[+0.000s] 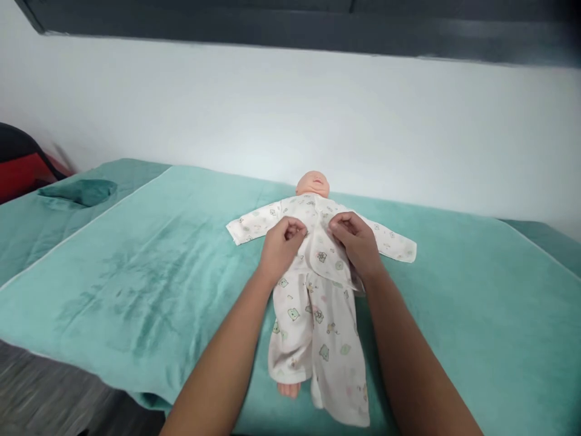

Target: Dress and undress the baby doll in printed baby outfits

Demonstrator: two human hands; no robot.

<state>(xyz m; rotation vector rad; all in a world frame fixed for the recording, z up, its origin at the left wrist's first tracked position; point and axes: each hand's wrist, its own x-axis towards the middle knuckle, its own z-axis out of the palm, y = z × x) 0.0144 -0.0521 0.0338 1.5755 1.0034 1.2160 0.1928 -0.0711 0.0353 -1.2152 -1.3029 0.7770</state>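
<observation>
A baby doll (313, 183) lies on its back on a teal towel (158, 266), head toward the wall. It wears a white printed baby suit (318, 303) with sleeves spread out to both sides. My left hand (282, 245) rests on the doll's chest, fingers curled and pinching the suit's front flap. My right hand (354, 241) sits just right of it, fingers also closed on the cloth at the chest. One bare foot (289, 389) pokes out of the left trouser leg.
The towel covers a padded table against a white wall (290, 109). A folded teal cloth (79, 192) lies at the far left, with a red and black object (22, 163) behind it. The table's near edge drops to a grey floor (49, 393) at lower left.
</observation>
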